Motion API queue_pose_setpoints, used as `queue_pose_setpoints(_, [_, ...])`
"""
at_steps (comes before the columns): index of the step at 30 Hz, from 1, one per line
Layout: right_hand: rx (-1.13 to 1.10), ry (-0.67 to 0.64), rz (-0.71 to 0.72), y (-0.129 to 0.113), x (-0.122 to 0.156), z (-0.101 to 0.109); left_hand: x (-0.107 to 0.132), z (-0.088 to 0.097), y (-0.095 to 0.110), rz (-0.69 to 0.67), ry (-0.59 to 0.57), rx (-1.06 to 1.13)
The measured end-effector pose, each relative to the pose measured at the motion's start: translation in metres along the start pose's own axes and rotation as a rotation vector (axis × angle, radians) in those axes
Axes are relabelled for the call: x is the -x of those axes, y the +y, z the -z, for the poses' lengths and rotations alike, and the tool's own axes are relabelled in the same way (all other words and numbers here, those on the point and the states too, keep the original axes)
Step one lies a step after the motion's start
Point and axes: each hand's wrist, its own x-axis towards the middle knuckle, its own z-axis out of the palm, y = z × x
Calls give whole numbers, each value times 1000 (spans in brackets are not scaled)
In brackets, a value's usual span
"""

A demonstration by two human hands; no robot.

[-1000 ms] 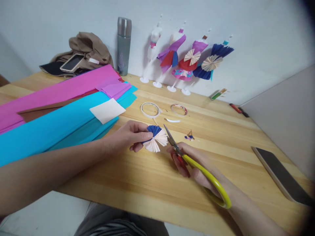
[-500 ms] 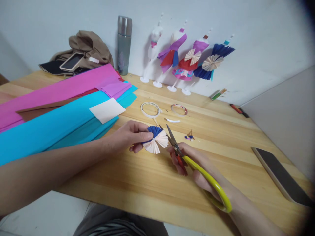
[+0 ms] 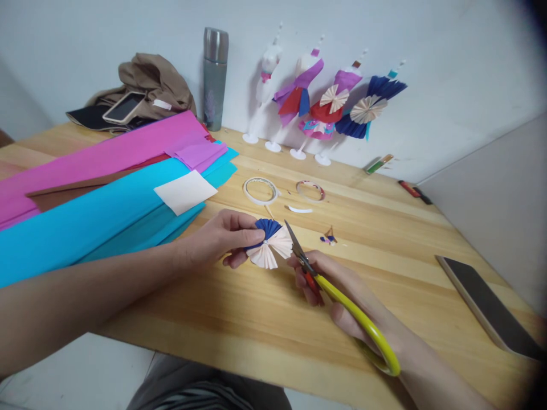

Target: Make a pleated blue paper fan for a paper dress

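Between the thumb and fingers of my left hand (image 3: 233, 236) is a pleated paper rosette (image 3: 270, 245), dark blue on top and pale pink below and to the right, with a small bright bead at its centre. My right hand (image 3: 337, 290) is closed round scissors (image 3: 307, 265) with a yellow handle; their blades are beside the right edge of the rosette, and I cannot tell whether they touch it. A red object (image 3: 314, 286), whose kind is partly hidden, shows under the scissors at my right fingers.
Coloured paper sheets (image 3: 106, 199) lie at the left under a pale paper piece (image 3: 186, 192). Two tape rolls (image 3: 260, 191) sit beyond my hands. Several dressed doll-like stands (image 3: 327, 111) and a thermos (image 3: 215, 80) line the wall. A dark tablet-like slab (image 3: 482, 302) lies at right.
The scissor blades have come closer together. The scissors and my right hand have shifted slightly down and left; the rosette stays almost still.
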Motion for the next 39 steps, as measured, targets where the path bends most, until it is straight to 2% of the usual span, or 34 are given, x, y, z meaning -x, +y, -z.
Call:
queue_pose_setpoints(6, [-1,10,-6,-20,5,-2,0,0,1,8,4,-16])
queue_pose_setpoints(13, [-58,58,-40,-7,5,-8,0,0,1,-3,-4,-30])
queue_pose_setpoints(20, [-33,42,-119,-24,2,-8,1,2,2,-3,-5,-79])
queue_pose_setpoints(31, [8,-12,-48,-26,1,-11,0,1,1,2,3,-49])
queue_pose_setpoints(39, [56,-6,-55,-25,2,-12,-1,2,2,14,14,-39])
